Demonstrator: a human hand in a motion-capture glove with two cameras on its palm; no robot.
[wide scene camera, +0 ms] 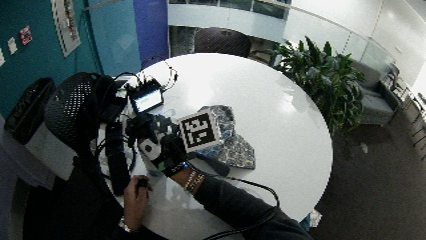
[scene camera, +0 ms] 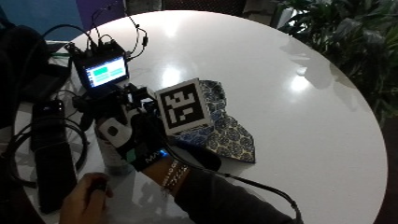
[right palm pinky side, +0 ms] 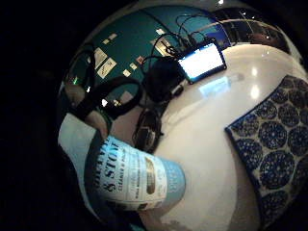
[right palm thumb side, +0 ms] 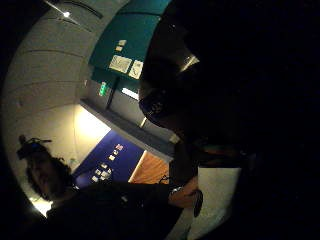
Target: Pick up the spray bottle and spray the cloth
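Note:
My gloved right hand curls round the upper part of the spray bottle near the table's left edge. The bottle's pale lower body shows below the hand, and whether its base touches the table I cannot tell. In the little finger side palm view its blue and white label fills the space close to the palm. The blue patterned cloth lies crumpled on the white table just right of the hand, and shows as cloth and cloth too. The bottle's nozzle is hidden by the hand.
A small monitor with a lit screen and a tangle of cables stand behind the hand. Black cases and headphones lie at the left edge. The person's bare left hand rests near the front. Plants stand beyond the round table.

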